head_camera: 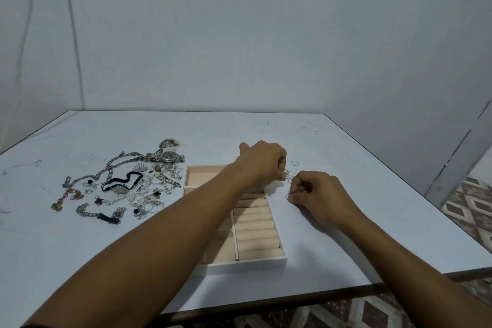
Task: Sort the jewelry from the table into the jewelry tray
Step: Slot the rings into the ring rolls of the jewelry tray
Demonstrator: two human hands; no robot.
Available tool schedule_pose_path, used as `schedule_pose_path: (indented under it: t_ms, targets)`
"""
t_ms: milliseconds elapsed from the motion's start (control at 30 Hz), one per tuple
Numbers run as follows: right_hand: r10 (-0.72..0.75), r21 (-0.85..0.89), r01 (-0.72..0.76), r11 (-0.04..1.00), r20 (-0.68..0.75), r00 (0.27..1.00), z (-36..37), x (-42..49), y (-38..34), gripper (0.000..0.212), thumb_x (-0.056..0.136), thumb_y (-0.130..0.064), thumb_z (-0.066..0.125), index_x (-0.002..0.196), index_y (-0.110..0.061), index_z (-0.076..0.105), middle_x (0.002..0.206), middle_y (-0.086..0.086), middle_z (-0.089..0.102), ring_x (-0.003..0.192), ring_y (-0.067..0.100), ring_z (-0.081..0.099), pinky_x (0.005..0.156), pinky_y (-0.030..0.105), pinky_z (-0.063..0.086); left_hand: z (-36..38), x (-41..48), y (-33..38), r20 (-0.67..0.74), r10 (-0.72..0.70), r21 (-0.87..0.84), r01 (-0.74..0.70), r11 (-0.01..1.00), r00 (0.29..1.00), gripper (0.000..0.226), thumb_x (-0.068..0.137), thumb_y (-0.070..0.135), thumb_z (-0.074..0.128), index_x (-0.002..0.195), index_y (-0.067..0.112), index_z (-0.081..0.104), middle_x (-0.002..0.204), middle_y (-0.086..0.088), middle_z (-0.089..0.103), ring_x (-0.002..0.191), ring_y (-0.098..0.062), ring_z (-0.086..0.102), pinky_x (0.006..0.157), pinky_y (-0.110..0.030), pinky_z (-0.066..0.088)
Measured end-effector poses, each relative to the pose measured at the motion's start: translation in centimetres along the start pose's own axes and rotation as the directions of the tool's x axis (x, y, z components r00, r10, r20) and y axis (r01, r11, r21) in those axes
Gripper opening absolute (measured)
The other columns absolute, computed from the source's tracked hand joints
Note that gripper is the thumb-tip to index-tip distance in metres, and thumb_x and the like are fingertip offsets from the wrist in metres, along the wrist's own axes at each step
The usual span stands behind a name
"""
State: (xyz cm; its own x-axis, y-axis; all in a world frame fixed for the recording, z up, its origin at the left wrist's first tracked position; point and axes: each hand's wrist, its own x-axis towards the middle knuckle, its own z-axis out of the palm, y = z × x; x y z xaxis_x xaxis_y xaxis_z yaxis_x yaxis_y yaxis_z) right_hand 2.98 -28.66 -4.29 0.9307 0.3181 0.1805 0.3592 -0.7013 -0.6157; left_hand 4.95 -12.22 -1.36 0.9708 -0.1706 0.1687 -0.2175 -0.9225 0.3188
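The fingers (292,196) of the right hand (319,192) are curling inward, with thumb and forefinger pinching a thin wire ring (288,196) just above the surface (314,242); the fingers (278,170) of the left hand (262,161) are likewise bunching together and nipping a small gold piece (286,173), too small to tell whether it is a ring or a charm; between and just beyond the two hands, a few loose rings (293,163) are lying flat on the surface, near one another.

The relation that matters is running sideways: the jewelry tray (247,265) is sitting just to the left of both pinches, its long axis pointing away from the person; its padded ring rolls (255,231) are filling the right-hand column and lying crosswise. The right hand is sitting nearer those rolls with an open path, whereas the left forearm (199,216) is crossing over the tray and hiding its middle; so I am judging that a short leftward carry by the right hand is what the next move is calling for.

The held ring is showing pale, round and very fine; it is looking liable to slip from a loose pinch. Well apart on the left, the jewelry pile (127,186) of chains, pearls and a wristwatch (169,156) is lying unsorted.
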Motion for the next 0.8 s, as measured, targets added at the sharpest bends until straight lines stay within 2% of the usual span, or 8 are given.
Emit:
schedule_pose_path:
  t_ms: [67,167,333,400,467,567,667,800]
  targets:
    - [0.006,0.017,-0.006,1.0,0.017,1.0,-0.1,0.0,-0.2,0.014,0.077,-0.012,0.076,0.069,-0.018,0.067,0.071,0.0,0.07,0.07,0.015,0.065,0.065,0.02,0.05,-1.1,-1.0,-0.1,-0.022,0.015,-0.032,-0.015,0.999,1.0,0.018,0.081,0.029,0.073,0.077,0.023,0.056,0.072,0.015,0.053,0.079,-0.011,0.047,0.08,-0.035,0.025]
    - [0.003,0.025,-0.003,1.0,0.033,0.999,0.1,-0.1,-0.6,0.015,0.076,-0.015,0.078,0.067,-0.021,0.067,0.07,-0.002,0.07,0.068,0.013,0.064,0.061,0.013,0.046,-2.4,-2.9,-0.7,-0.034,0.016,-0.074,-0.019,0.997,0.999,0.016,0.079,0.032,0.074,0.078,0.024,0.061,0.07,0.016,0.055,0.077,-0.007,0.049,0.081,-0.035,0.03]
    - [-0.032,0.092,0.03,0.995,0.03,0.999,0.4,-0.5,-1.4,0.016,0.075,-0.014,0.078,0.066,-0.02,0.066,0.064,-0.006,0.065,0.055,0.0,0.054,0.055,0.006,0.04,-3.5,-5.9,-2.1,-0.033,-0.002,-0.159,-0.003,0.987,0.999,0.003,0.081,0.025,0.072,0.082,0.024,0.069,0.08,0.011,0.07,0.088,-0.011,0.062,0.092,-0.041,0.045]
    - [-0.053,0.124,0.05,0.991,0.023,0.998,0.4,-0.7,-1.7,0.015,0.076,-0.012,0.077,0.067,-0.018,0.066,0.062,-0.005,0.063,0.054,0.0,0.052,0.056,0.004,0.038,-4.0,-6.9,-2.5,-0.049,-0.008,-0.161,0.0,0.987,0.999,0.011,0.082,0.021,0.069,0.077,0.03,0.066,0.081,0.012,0.07,0.089,-0.011,0.063,0.091,-0.04,0.047]
    - [-0.073,0.144,0.069,0.987,0.022,0.997,0.3,-0.7,-2.1,0.013,0.076,-0.012,0.077,0.069,-0.016,0.067,0.062,-0.002,0.063,0.054,0.001,0.05,0.057,0.006,0.038,-4.3,-7.8,-3.0,-0.067,-0.017,-0.165,0.006,0.986,0.998,0.015,0.083,0.02,0.069,0.077,0.034,0.066,0.079,0.014,0.07,0.086,-0.007,0.064,0.087,-0.034,0.048]
    - [-0.096,0.172,0.091,0.981,0.021,0.995,0.2,-0.9,-2.6,0.014,0.076,-0.015,0.078,0.069,-0.019,0.067,0.061,-0.004,0.06,0.055,0.004,0.049,0.056,0.008,0.039,-4.4,-9.2,-3.7,-0.088,-0.042,-0.208,0.023,0.978,0.995,0.01,0.085,0.021,0.07,0.083,0.031,0.071,0.074,0.019,0.067,0.081,0.001,0.063,0.075,-0.017,0.047]
    - [-0.129,0.179,0.124,0.976,0.017,0.992,0.3,-0.9,-3.3,0.015,0.077,-0.016,0.078,0.068,-0.023,0.067,0.066,-0.001,0.064,0.057,0.004,0.051,0.057,0.009,0.041,-4.0,-10.1,-4.3,-0.103,-0.071,-0.244,0.044,0.969,0.992,0.006,0.085,0.024,0.071,0.084,0.03,0.072,0.077,0.017,0.069,0.078,0.004,0.063,0.067,-0.007,0.043]
    - [-0.162,0.155,0.154,0.976,0.039,0.986,0.7,-0.9,-4.0,0.017,0.078,-0.01,0.073,0.071,-0.024,0.069,0.066,-0.007,0.065,0.058,0.002,0.055,0.059,0.008,0.044,-3.3,-10.7,-4.5,-0.094,-0.102,-0.256,0.075,0.964,0.99,0.005,0.084,0.024,0.072,0.085,0.029,0.073,0.078,0.015,0.07,0.076,0.005,0.062,0.069,-0.008,0.043]
